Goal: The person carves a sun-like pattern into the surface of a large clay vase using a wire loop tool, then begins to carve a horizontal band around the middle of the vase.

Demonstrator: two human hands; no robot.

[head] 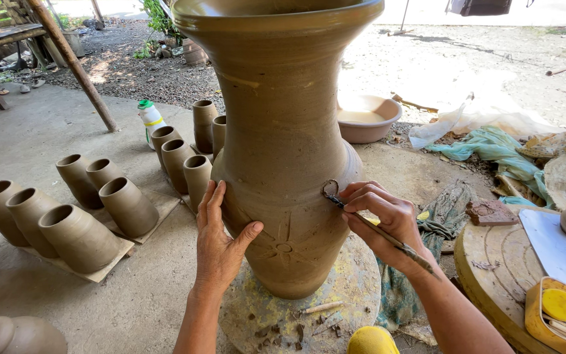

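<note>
- Standing at far left, ten small clay pots [76, 236] on boards.
- Left hand [221, 239] spread flat against one tall vase [282, 151].
- Vase stands on a round wheel [335, 308].
- Right hand [381, 219] pinching one loop tool [368, 223], its loop touching the vase.

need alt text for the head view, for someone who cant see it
A person carves a tall unfired clay vase on a round turntable: the left hand braces its belly, the right hand holds a loop-tipped trimming tool against the wall. Rows of small clay pots dry on boards at left.
</note>
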